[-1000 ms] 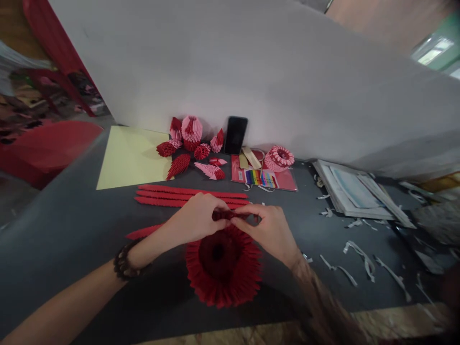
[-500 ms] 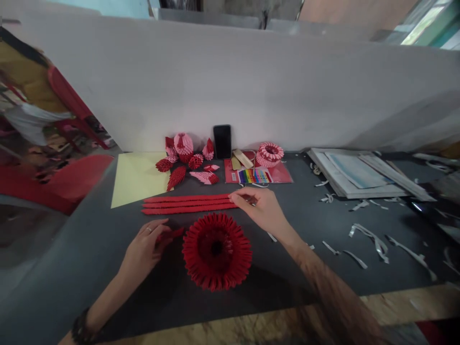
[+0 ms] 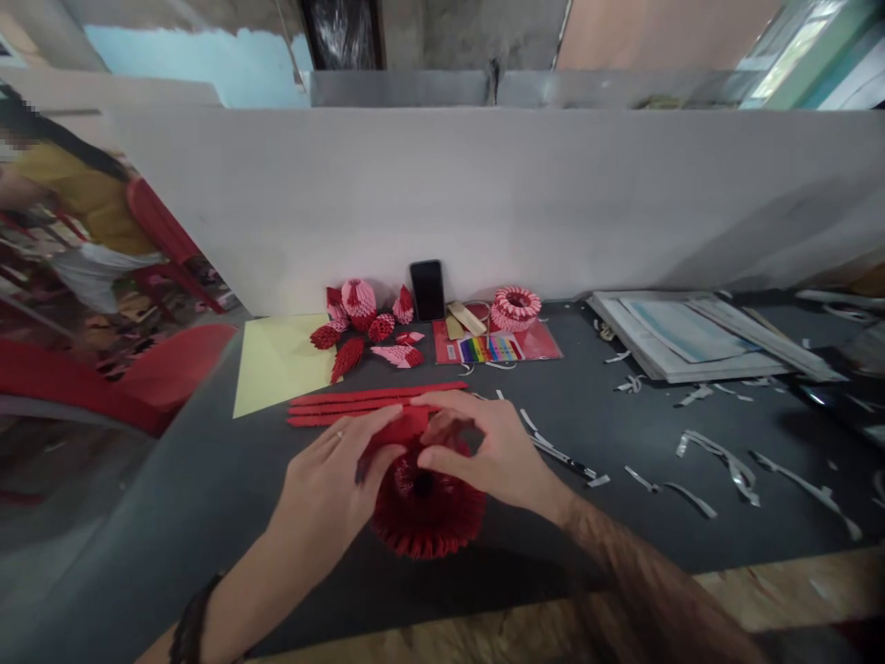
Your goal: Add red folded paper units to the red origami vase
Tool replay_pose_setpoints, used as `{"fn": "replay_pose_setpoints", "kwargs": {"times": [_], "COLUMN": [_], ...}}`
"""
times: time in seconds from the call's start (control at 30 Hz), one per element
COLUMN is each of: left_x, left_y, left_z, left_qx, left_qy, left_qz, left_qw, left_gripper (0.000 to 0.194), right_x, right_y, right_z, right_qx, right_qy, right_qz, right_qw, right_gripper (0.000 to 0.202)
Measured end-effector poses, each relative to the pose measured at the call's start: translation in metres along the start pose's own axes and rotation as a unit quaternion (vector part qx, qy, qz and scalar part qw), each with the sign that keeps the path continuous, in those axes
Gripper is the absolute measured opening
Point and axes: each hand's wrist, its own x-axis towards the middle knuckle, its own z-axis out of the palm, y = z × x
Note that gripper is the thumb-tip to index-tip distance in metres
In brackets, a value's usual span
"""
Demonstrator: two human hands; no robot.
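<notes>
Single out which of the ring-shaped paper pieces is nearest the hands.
The large red ring, partly covered by the left hand and right hand; the smaller, mostly pink ring stands back near the wall.

We see a dim, flat scene, the strongest brightness showing in a pale opening [image 3: 795, 57] at upper right. A soft diagonal shadow crosses the right side of the white partition [image 3: 442, 198], and darkness pools on the dark tabletop [image 3: 532, 572] below the red pleated paper bowl [image 3: 430, 530]. We find the red paper piece [image 3: 409, 424] between the hands short of detail. The right forearm [image 3: 646, 576] smears toward the bottom — and wide-angle stretching pulls the red chair [image 3: 166, 369] sideways at left.
</notes>
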Motion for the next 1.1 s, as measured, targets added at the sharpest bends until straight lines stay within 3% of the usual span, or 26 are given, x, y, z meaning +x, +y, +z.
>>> {"fn": "replay_pose_setpoints", "kwargs": {"times": [0.07,0.13,0.23,0.3,0.4,0.5,0.6,0.67,0.73,0.8,0.87,0.93,1.0,1.03,1.1], "left_x": [0.007,0.013,0.017,0.017,0.013,0.007,0.000,-0.002,-0.002,-0.002,-0.007,-0.017,-0.029,-0.033,-0.036], "left_y": [0.012,0.017,0.015,0.011,0.006,0.004,0.003,-0.003,-0.014,-0.032,-0.052,-0.072,-0.087,-0.092,-0.097], "left_z": [0.007,0.008,0.004,0.001,0.002,0.008,0.010,0.003,-0.007,-0.015,-0.014,-0.002,0.015,0.021,0.028], "left_qx": [-0.002,-0.023,-0.066,-0.085,-0.104,-0.122,-0.120,-0.105,-0.087,-0.099,-0.088,-0.048,-0.096,-0.112,-0.137], "left_qy": [0.012,-0.040,-0.131,-0.144,-0.163,-0.194,-0.187,-0.163,-0.143,-0.158,-0.165,-0.179,-0.279,-0.297,-0.287], "left_qz": [0.024,0.021,-0.046,-0.079,-0.109,-0.134,-0.115,-0.111,-0.139,-0.191,-0.233,-0.242,-0.232,-0.240,-0.255], "left_qw": [1.000,0.999,0.988,0.983,0.975,0.964,0.968,0.975,0.976,0.964,0.954,0.952,0.927,0.917,0.913], "left_gripper": [0.023,0.017,0.016,0.017,0.018,0.019,0.021,0.021,0.020,0.023,0.028,0.026,0.022,0.024,0.031], "right_x": [-0.002,0.000,0.003,0.005,0.005,0.003,0.003,0.005,0.008,0.012,0.015,0.018,0.020,0.021,0.022], "right_y": [0.001,0.002,0.004,0.007,0.013,0.019,0.023,0.026,0.029,0.033,0.035,0.034,0.033,0.033,0.032], "right_z": [0.000,-0.004,-0.010,-0.010,-0.006,-0.003,-0.008,-0.018,-0.032,-0.043,-0.050,-0.051,-0.047,-0.045,-0.041], "right_qx": [-0.003,-0.019,-0.090,-0.157,-0.266,-0.368,-0.405,-0.386,-0.326,-0.207,-0.095,-0.058,-0.070,-0.078,-0.091], "right_qy": [0.017,0.017,-0.010,-0.010,-0.031,-0.090,-0.118,-0.091,-0.019,0.070,0.115,0.111,0.089,0.081,0.074], "right_qz": [0.018,0.015,-0.037,-0.069,-0.134,-0.226,-0.253,-0.229,-0.169,-0.090,-0.042,-0.031,-0.038,-0.042,-0.042], "right_qw": [1.000,1.000,0.995,0.985,0.954,0.897,0.871,0.889,0.930,0.972,0.988,0.992,0.993,0.993,0.992], "right_gripper": [0.032,0.032,0.028,0.019,0.020,0.026,0.026,0.022,0.017,0.019,0.026,0.023,0.017,0.016,0.014]}}
